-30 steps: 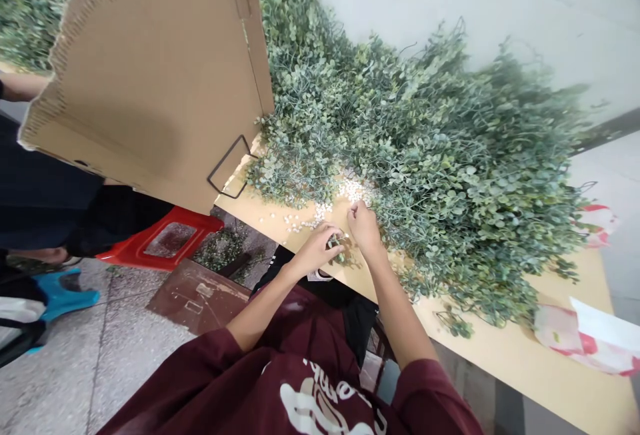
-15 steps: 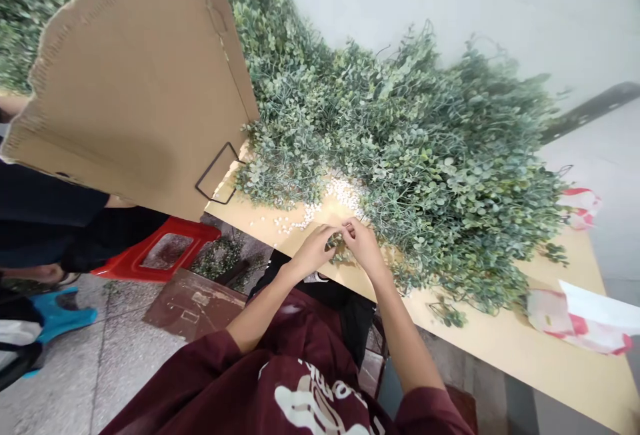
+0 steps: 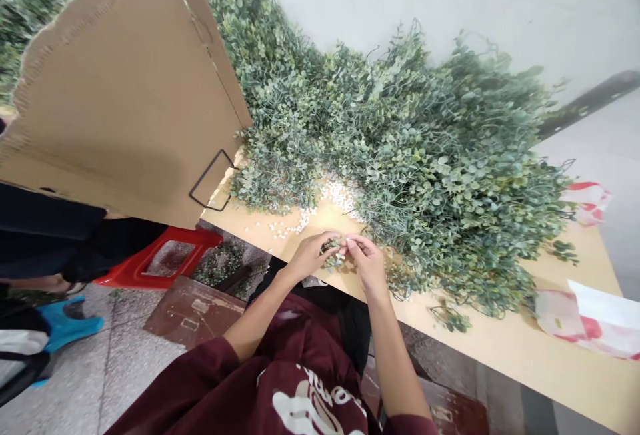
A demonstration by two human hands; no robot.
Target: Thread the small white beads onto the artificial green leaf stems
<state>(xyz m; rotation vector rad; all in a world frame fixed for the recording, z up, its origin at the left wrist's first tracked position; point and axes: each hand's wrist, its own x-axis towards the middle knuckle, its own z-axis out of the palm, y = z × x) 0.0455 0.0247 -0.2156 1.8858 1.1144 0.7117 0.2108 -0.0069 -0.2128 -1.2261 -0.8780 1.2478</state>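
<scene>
Just over the front edge of the table, both of my hands meet at the fingertips. My left hand (image 3: 314, 255) is closed around a small sprig of artificial greenery (image 3: 331, 260), which carries a few white bits. Thumb and fingers of my right hand (image 3: 367, 263) are pinched together against the sprig's tip, with a small white bead (image 3: 349, 243) showing at them. The fingers partly hide the sprig's stem. Beyond my hands lies a scatter of small white beads (image 3: 341, 196) on the tabletop.
A large heap of artificial greenery (image 3: 440, 175) covers the back of the table (image 3: 565, 368). A torn cardboard sheet (image 3: 130, 102) stands at the left, with a black wire frame (image 3: 213, 182) by its corner. Below are a red stool (image 3: 160, 262) and another person's dark clothing (image 3: 45, 235).
My right hand has turned and dropped slightly, and a white bead now shows at its fingertips. The left hand keeps its hold on the sprig. The view has shifted a little.
</scene>
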